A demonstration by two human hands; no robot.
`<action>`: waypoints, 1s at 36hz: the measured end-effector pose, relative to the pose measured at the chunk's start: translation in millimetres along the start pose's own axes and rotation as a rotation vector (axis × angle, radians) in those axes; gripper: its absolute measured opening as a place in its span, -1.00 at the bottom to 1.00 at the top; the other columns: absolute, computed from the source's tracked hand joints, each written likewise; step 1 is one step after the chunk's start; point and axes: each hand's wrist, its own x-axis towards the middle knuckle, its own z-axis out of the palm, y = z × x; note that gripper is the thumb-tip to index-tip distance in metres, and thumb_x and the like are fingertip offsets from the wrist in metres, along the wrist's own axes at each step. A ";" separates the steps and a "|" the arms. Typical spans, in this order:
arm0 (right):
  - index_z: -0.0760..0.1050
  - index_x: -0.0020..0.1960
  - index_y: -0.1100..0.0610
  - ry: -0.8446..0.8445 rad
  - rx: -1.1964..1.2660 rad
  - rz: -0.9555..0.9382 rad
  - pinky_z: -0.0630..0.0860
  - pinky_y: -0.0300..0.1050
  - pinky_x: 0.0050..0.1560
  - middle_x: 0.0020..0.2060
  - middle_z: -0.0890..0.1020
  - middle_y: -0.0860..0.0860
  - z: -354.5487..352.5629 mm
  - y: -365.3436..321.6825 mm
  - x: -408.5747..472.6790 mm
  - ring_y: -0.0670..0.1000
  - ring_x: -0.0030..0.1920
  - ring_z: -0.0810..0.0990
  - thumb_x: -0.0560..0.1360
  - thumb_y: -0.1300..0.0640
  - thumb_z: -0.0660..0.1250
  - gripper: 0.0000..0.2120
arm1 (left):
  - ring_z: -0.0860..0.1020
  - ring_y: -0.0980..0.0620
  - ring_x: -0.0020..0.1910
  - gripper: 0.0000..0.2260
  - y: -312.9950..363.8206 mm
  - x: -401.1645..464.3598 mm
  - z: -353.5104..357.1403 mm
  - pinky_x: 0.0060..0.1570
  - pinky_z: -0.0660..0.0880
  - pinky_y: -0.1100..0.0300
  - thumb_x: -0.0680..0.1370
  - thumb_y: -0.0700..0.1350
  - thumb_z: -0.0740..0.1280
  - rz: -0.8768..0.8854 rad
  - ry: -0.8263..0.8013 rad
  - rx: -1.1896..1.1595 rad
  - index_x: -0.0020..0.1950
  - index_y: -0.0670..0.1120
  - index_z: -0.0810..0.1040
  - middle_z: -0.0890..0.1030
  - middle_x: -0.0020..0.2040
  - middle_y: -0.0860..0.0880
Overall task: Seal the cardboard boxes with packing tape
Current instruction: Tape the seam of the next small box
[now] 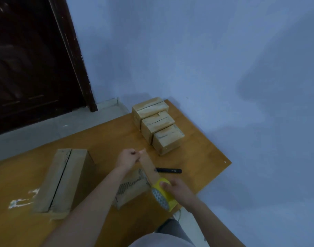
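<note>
Yellow roll of packing tape (164,194) gripped in the right hand (177,190), fingers curled over its rim, patterned core facing the camera. Brownish strip of tape (148,165) pulled out from the roll, stretched up and away to the left hand (127,157), free end pinched between thumb and fingers. Strip held in the air above a small cardboard box (130,189), top flaps rough and scuffed with torn paper showing, partly hidden by the left forearm. Whether the strip touches that box: cannot tell.

To the left, a larger cardboard box (63,180), lying flat, dark seam running down the middle of its top between the two flaps. Farther back, near the wall, three small boxes (157,124) in a stepped row, touching one another, each with a dark slit between its closed flaps, pale glossy surfaces. Just beyond the strip, a black marker (168,170) lying flat.

All on a wooden desk (197,148), orange-brown, smooth, with whitish torn scraps (21,200) stuck near the left edge. Far corner of the desk pushed against a pale blue wall (206,50). Dark brown door (31,59) at upper left, grey floor (45,132) below it. Picture somewhat blurred, light dim.
</note>
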 end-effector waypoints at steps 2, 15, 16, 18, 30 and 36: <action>0.25 -0.31 0.08 -0.009 -0.013 -0.003 0.21 -0.12 -0.27 -0.40 0.27 0.00 -1.1 3.6 0.4 0.00 -0.35 0.31 0.55 -0.10 0.24 -0.62 | 0.41 -0.03 -0.39 -0.66 -8.9 -3.4 4.5 -0.34 0.26 0.15 0.59 -0.01 0.28 -0.009 -0.004 0.041 -0.28 -0.21 0.54 0.49 -0.37 -0.16; 0.51 -0.11 0.19 -0.070 -0.071 0.000 0.32 -0.17 -0.21 -0.29 0.48 -0.01 15.7 18.8 4.6 -0.06 -0.26 0.44 0.58 -0.02 0.23 -0.71 | 0.44 0.06 -0.41 -0.68 -38.0 -7.6 26.8 -0.42 0.29 0.21 0.59 0.04 0.28 0.051 0.068 0.067 -0.33 -0.06 0.46 0.51 -0.38 -0.05; 0.49 -0.17 0.15 -0.062 -0.070 0.003 0.30 -0.21 -0.24 -0.34 0.47 -0.08 16.7 19.6 4.2 -0.10 -0.30 0.43 0.58 -0.01 0.23 -0.73 | 0.44 0.08 -0.41 -0.68 -37.3 -6.8 26.2 -0.43 0.29 0.23 0.59 0.04 0.28 0.056 0.061 0.083 -0.34 -0.02 0.44 0.50 -0.39 -0.03; 0.35 -0.35 0.02 -0.041 -0.076 -0.001 0.22 -0.28 -0.34 -0.50 0.38 -0.17 19.1 20.7 5.2 -0.20 -0.44 0.33 0.58 0.01 0.23 -0.67 | 0.42 0.11 -0.43 -0.66 -36.6 -6.2 25.1 -0.45 0.26 0.27 0.59 0.03 0.28 0.059 0.062 0.103 -0.38 0.01 0.40 0.47 -0.41 0.00; 0.42 -0.27 -0.03 -0.052 -0.105 0.034 0.33 -0.18 -0.19 -0.34 0.47 -0.08 27.6 24.1 10.9 -0.10 -0.27 0.45 0.57 -0.04 0.22 -0.75 | 0.42 0.06 -0.40 -0.69 -42.8 -2.7 26.2 -0.44 0.25 0.25 0.58 0.00 0.29 0.027 0.128 0.065 -0.29 -0.13 0.51 0.45 -0.41 -0.01; 0.37 -0.32 -0.02 -0.054 -0.073 0.100 0.33 -0.14 -0.20 -0.40 0.42 -0.10 33.8 32.4 15.0 -0.09 -0.33 0.41 0.55 -0.04 0.24 -0.72 | 0.51 0.04 -0.31 -0.74 -42.4 1.0 25.4 -0.37 0.38 0.20 0.58 0.03 0.28 -0.031 0.084 0.129 -0.20 -0.09 0.57 0.56 -0.31 -0.05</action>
